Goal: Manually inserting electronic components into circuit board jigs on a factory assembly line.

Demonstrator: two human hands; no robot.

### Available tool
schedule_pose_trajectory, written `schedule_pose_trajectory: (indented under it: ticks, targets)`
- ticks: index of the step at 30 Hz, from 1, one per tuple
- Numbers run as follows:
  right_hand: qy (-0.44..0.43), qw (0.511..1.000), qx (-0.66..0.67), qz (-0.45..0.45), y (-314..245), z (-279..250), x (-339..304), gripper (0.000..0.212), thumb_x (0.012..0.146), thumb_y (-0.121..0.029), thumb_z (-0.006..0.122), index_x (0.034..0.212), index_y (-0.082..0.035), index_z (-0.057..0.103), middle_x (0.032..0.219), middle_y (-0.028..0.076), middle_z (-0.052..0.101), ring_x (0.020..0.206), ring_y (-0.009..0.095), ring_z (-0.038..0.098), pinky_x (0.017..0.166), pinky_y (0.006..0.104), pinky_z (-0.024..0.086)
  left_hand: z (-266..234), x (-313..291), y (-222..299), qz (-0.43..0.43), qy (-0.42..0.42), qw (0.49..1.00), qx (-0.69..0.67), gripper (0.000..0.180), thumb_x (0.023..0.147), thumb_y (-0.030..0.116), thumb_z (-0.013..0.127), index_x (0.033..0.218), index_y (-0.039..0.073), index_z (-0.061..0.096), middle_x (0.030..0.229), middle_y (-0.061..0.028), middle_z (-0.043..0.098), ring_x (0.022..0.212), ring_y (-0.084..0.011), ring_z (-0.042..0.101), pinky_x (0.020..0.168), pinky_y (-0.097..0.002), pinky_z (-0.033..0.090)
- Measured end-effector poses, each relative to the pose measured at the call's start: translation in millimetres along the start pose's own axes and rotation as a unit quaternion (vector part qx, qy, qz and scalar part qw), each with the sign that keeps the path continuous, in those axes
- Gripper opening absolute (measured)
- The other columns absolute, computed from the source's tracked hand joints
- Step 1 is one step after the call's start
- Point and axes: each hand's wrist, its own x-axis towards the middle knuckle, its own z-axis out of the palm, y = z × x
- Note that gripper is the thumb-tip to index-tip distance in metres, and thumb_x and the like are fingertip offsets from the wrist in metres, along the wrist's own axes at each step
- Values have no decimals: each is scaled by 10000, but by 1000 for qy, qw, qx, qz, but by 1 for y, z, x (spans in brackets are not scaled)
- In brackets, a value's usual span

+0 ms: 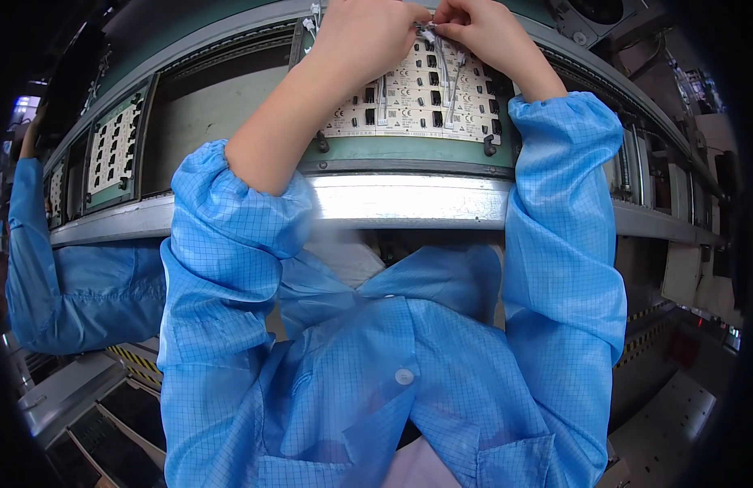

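My left hand (364, 37) and my right hand (486, 34) meet at the far edge of a panel of circuit boards (356, 126) covered in white labels and small black parts. Both hands are closed in a pinch, fingertips almost touching, at a small white cable connector (428, 32). The right thumb and forefinger grip its right side. Left fingertips press at its left side, partly hidden behind the hand. Thin white cables (451, 102) lie across the panel below. The panel rests on a green carrier plate (393, 150).
A metal rail (409, 199) runs between my body and the carrier. Black clamp knobs (489, 146) stand at the plate's near corners. Another carrier with boards (116, 146) sits to the left on the line. At the far left is a co-worker's blue sleeve (27, 211).
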Motion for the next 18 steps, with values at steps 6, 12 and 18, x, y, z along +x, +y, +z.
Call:
schedule_pose_trajectory:
  ticks: [6, 12, 18]
  targets:
    - [-63, 996, 49, 47, 15, -9, 2, 137, 824, -77, 706, 922, 17, 717, 752, 106, 708, 686, 180, 654, 645, 330, 512, -15, -5, 0, -20, -19, 1000, 7, 224, 879, 185, 576, 960, 123, 776, 960, -129, 714, 1011, -336, 618, 946, -567, 445]
    - [-78, 994, 48, 51, 9, -14, 2, 148, 840, -84, 693, 937, 27, 702, 735, 71, 685, 681, 150, 634, 633, 313, 502, -18, -4, -5, -58, -29, 997, -40, 216, 880, 194, 593, 964, 112, 774, 980, -132, 710, 1038, -339, 614, 977, -518, 446]
    - [-27, 999, 20, 41, 1, -14, 1, 268, 880, -108, 636, 1124, 1, 642, 802, 96, 655, 732, 203, 628, 674, 338, 498, -60, -3, -67, -115, 150, 981, -45, 206, 855, 147, 598, 945, 72, 768, 918, -169, 729, 914, -345, 697, 849, -440, 539]
